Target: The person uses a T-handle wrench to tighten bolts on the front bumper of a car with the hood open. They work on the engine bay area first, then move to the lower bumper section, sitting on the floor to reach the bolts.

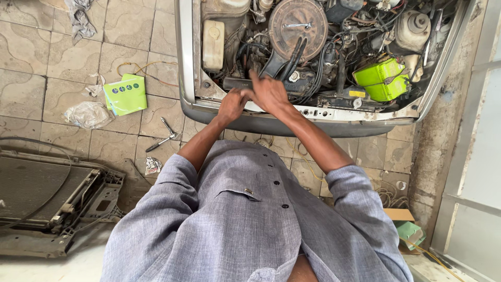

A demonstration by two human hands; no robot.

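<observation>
I stand at the front of a car's open engine bay (334, 112). My left hand (231, 103) and my right hand (269, 93) meet over a dark, narrow part (236, 82) near the bay's front edge. The left hand's fingers curl at that part; the right hand lies over it with fingers spread toward a bundle of black cables (292, 55). Whether either hand grips the part is hidden. A round rusty air cleaner cover (297, 22) with a spanner on it sits just behind. Two bright green boxes (382, 79) lie in the bay at right.
On the tiled floor at left lie a green box (125, 94), a crumpled plastic bag (87, 115), hand tools (162, 137) and a removed radiator (47, 196). A white reservoir (213, 44) stands in the bay. A cardboard box (407, 224) sits by the wall at right.
</observation>
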